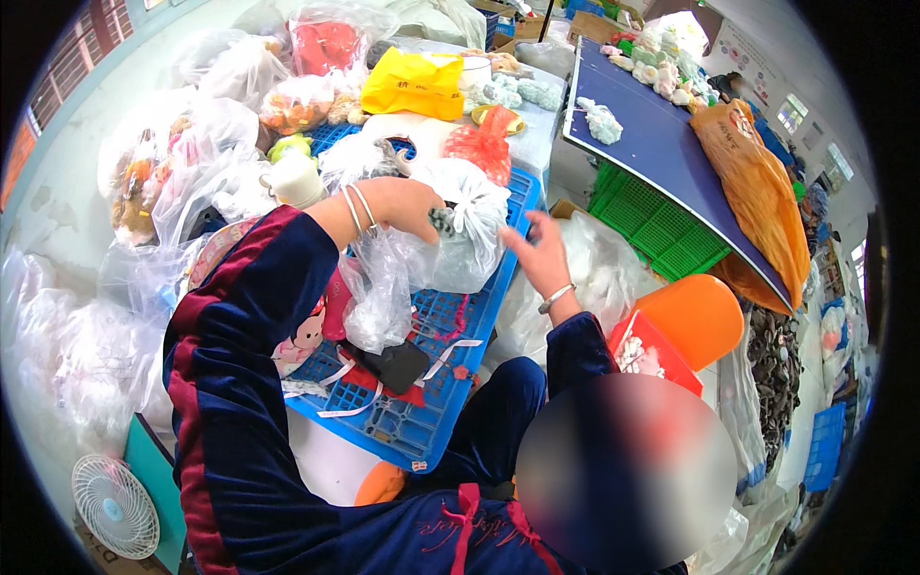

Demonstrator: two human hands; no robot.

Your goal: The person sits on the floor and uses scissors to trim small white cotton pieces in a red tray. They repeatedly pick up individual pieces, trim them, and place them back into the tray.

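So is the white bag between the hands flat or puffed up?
Puffed up: the white bag bulges roundly between the left hand and right hand. I can't tell what fills it.

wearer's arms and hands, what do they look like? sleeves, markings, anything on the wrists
Left sleeve: dark navy, velvety sheen, maroon stripe running along it. Right sleeve: same navy; its upper part is blurred out. Left hand: ungloved, two thin pale bangles at the wrist. Right hand: ungloved, one silvery bracelet.
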